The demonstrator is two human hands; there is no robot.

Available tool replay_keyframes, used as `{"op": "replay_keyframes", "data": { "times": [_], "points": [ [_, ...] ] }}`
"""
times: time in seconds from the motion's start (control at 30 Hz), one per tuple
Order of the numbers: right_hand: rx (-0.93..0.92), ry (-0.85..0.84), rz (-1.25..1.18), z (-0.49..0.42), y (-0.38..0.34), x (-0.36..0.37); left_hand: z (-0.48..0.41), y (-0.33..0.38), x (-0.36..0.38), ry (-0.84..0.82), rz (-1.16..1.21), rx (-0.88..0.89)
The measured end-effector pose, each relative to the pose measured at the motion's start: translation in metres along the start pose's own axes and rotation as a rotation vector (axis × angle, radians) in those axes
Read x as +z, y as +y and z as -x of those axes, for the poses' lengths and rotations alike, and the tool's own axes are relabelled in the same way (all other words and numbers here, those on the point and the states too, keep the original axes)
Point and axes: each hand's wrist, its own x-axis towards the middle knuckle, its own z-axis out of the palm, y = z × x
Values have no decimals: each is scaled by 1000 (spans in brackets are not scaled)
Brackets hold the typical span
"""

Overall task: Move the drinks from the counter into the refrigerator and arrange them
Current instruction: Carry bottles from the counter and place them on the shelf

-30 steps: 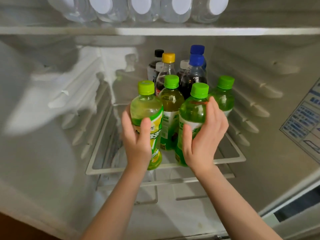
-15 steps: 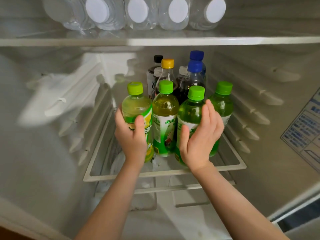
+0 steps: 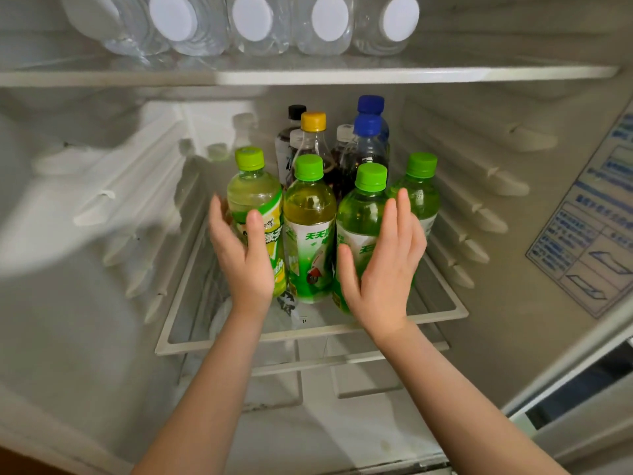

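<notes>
Your left hand [image 3: 245, 262] and right hand [image 3: 383, 269] flank the front bottles [image 3: 310, 217] near the front edge of the shelf [image 3: 205, 342]. Fingers are straight, gripping nothing, apparently squaring the row.

middle green-cap bottle [image 3: 310, 241] label reads "天天"; blue sticker [image 3: 589, 248] print illegible.

The left hand [image 3: 245, 255] uncurls from the pale yellow-green plastic bottle with the lime cap [image 3: 255, 197] at its 12 o'clock. The right hand [image 3: 383, 265] opens off the deep green plastic bottle [image 3: 363, 217] at its 11 o'clock. Both bottles, lifted a second ago, now stand on the white-framed glass shelf [image 3: 308, 337]. The left thumb may still touch its bottle.
</notes>
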Motion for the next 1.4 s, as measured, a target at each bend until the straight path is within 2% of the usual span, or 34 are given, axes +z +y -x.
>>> {"op": "replay_keyframes", "data": {
  "times": [0.07,0.17,0.23,0.33,0.67,0.83,1.0,1.07,1.17,1.3,1.4],
  "points": [
    [20,-40,-25,1,-3,-10,12,5,-5,89,-49,31],
    [78,-65,-94,5,-7,-29,31,10,-12,115,-69,235],
    [140,-75,-157,11,-9,-43,46,14,-15,45,-30,326],
    [204,-108,-192,23,-4,-65,73,16,-17,-100,-29,363],
    [627,-340,-114,120,12,-167,174,12,-21,-637,55,43],
    [767,-507,59,204,14,-234,239,-2,-31,-1036,-54,-146],
    [1120,-767,317,320,4,-319,340,-28,-55,-1427,-261,-520],
    [1315,-876,369,374,-12,-361,388,-33,-71,-1609,-400,-566],
    [1622,-954,383,460,-57,-426,462,-28,-105,-1833,-528,-624],
    [1985,-877,355,568,-149,-515,561,-7,-167,-2111,-752,-585],
    [2244,-658,354,633,-227,-573,621,16,-218,-2292,-879,-472]
  ]
}}
